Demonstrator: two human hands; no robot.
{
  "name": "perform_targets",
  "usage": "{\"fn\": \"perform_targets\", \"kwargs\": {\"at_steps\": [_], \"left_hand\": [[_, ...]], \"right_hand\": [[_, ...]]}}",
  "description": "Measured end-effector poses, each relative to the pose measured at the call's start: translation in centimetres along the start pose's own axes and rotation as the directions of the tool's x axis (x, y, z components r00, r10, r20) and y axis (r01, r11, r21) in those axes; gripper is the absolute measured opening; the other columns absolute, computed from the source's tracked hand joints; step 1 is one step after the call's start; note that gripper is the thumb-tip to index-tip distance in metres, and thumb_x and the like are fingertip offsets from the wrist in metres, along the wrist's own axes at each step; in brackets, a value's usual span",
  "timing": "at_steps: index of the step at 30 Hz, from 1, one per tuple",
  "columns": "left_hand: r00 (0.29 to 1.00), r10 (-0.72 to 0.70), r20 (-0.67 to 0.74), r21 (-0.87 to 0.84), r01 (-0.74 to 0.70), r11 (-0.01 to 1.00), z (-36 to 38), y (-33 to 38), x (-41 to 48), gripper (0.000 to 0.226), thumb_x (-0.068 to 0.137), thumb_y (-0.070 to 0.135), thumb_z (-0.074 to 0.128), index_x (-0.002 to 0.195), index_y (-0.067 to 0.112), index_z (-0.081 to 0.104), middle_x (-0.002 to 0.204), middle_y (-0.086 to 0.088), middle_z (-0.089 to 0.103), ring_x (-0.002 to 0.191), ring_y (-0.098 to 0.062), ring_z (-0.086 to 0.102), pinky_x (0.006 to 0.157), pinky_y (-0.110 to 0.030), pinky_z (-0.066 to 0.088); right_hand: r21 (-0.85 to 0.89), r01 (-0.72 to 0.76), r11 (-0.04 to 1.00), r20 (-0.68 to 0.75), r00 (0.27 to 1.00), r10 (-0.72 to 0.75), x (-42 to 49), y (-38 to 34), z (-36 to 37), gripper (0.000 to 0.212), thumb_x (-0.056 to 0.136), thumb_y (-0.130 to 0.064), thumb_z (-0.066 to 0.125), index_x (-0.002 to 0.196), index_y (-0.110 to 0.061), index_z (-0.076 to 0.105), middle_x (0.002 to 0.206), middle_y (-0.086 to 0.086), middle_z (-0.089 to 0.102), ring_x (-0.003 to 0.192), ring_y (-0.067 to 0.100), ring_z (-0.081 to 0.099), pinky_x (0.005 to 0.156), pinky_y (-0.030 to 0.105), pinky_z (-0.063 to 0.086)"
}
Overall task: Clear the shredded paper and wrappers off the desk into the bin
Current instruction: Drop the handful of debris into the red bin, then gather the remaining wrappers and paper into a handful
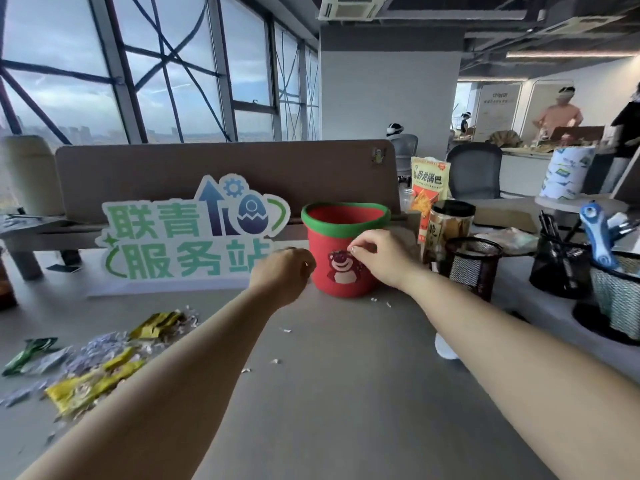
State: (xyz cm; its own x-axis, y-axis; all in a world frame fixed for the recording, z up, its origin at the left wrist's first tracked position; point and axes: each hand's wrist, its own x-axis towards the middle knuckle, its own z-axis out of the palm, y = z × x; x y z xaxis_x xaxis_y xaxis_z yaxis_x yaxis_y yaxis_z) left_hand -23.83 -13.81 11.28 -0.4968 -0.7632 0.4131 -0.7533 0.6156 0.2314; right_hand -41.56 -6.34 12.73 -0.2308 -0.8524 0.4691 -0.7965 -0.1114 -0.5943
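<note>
1. Red plastic with a green rim: in the head view the bin [329, 233] stands upright toward the far edge of the desk [329, 410], with a bear sticker on its front.
2. Both hands are at the bin. The left hand [284, 271] is curled just beside its left wall. The right hand [381, 254] has thumb and forefinger together before the sticker. I cannot tell whether either pinches a scrap.
3. The shreds [100, 344] and yellow wrappers [90, 386] lie heaped by the desk's left edge, toward its near-left corner and well apart from the bin. Stray bits [276, 361] dot the middle.
4. The heap likely weighs almost nothing. Shreds should be limp and quick to scatter, so scooping with cupped hands from under the heap seems best. Wrappers look slick and crinkly; bunching them should hold better than pinching one edge.
5. The sign [187, 237] at the far edge reads 联青 and 服务站. The snack bag [428, 188] shows 锅巴; its smaller print is unreadable.
</note>
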Motion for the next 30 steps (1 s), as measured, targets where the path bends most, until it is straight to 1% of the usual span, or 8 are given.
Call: {"fn": "perform_targets", "kwargs": {"at_steps": [2,6,9,13,17,20,26,30], "left_hand": [[0.996,-0.038,0.077,-0.021,0.04,0.999,1.7,-0.9,-2.4,0.023,0.094,0.026,0.044,0.106,0.032,0.063,0.112,0.003,0.066,0.1,-0.025,0.061,0.074,-0.03,0.048],[0.983,-0.113,0.143,-0.081,0.125,0.989,4.2,-2.5,-5.8,0.03,0.096,0.022,0.039,0.112,0.035,0.06,0.11,0.013,0.068,0.096,-0.018,0.064,0.075,-0.029,0.051],[0.981,-0.121,0.15,-0.093,0.136,0.986,5.0,-3.4,-7.4,0.03,0.095,0.022,0.04,0.111,0.037,0.06,0.11,0.014,0.069,0.094,-0.018,0.065,0.074,-0.029,0.052],[0.979,-0.135,0.155,-0.094,0.15,0.984,5.5,-4.5,-8.4,0.019,0.093,0.034,0.045,0.104,0.038,0.06,0.099,0.009,0.072,0.087,-0.022,0.066,0.074,-0.035,0.055],[0.984,-0.147,0.097,-0.086,0.155,0.984,6.0,-5.1,-8.7,0.017,0.092,0.027,0.048,0.1,0.034,0.06,0.087,0.009,0.072,0.086,-0.024,0.065,0.069,-0.032,0.052],[0.99,-0.127,0.068,-0.078,0.132,0.988,6.5,-5.3,-8.7,0.022,0.093,0.024,0.046,0.107,0.032,0.061,0.098,0.006,0.071,0.094,-0.026,0.063,0.074,-0.032,0.048],[0.997,-0.08,0.021,-0.064,0.081,0.995,7.9,-6.1,-8.2,0.026,0.094,0.029,0.046,0.115,0.028,0.061,0.124,0.005,0.059,0.117,-0.024,0.051,0.095,-0.033,0.037],[0.985,-0.145,0.095,-0.059,0.151,0.987,8.8,-6.8,-7.4,0.035,0.094,0.04,0.043,0.125,0.029,0.056,0.143,0.007,0.046,0.128,-0.023,0.045,0.105,-0.034,0.033]], "right_hand": [[0.03,-0.087,0.996,0.053,0.995,0.086,-2.3,1.3,1.6,0.011,0.088,-0.019,0.059,0.091,-0.014,0.069,0.096,-0.001,0.067,0.097,0.018,0.061,0.087,0.029,0.047],[-0.018,-0.217,0.976,0.182,0.959,0.216,-5.7,3.7,4.1,0.017,0.088,-0.02,0.057,0.102,-0.016,0.066,0.109,0.002,0.068,0.098,0.018,0.06,0.08,0.023,0.043],[-0.055,-0.269,0.961,0.204,0.94,0.275,-7.2,4.8,5.2,0.022,0.087,-0.024,0.059,0.107,-0.019,0.064,0.117,0.002,0.065,0.107,0.018,0.058,0.088,0.025,0.043],[-0.093,-0.259,0.961,0.224,0.935,0.274,-7.9,5.2,6.1,0.028,0.086,-0.026,0.06,0.113,-0.017,0.061,0.124,0.002,0.062,0.113,0.019,0.057,0.097,0.029,0.043],[-0.195,-0.211,0.958,0.143,0.96,0.241,-7.9,5.6,6.6,0.032,0.085,-0.026,0.061,0.115,-0.015,0.061,0.126,0.006,0.059,0.118,0.023,0.052,0.099,0.03,0.04],[-0.284,-0.19,0.94,0.068,0.974,0.217,-7.9,6.1,7.3,0.043,0.086,-0.029,0.06,0.125,-0.012,0.054,0.136,0.009,0.052,0.129,0.026,0.043,0.107,0.03,0.033],[-0.405,-0.226,0.886,0.109,0.95,0.292,-6.6,7.9,9.2,0.066,0.088,-0.046,0.05,0.144,-0.017,0.03,0.156,0.007,0.021,0.145,0.025,0.016,0.119,0.036,0.014],[-0.431,-0.29,0.855,0.1,0.926,0.365,-4.3,8.9,10.0,0.074,0.09,-0.052,0.043,0.147,-0.013,0.019,0.159,0.008,0.009,0.147,0.028,0.006,0.12,0.04,0.008]]}}
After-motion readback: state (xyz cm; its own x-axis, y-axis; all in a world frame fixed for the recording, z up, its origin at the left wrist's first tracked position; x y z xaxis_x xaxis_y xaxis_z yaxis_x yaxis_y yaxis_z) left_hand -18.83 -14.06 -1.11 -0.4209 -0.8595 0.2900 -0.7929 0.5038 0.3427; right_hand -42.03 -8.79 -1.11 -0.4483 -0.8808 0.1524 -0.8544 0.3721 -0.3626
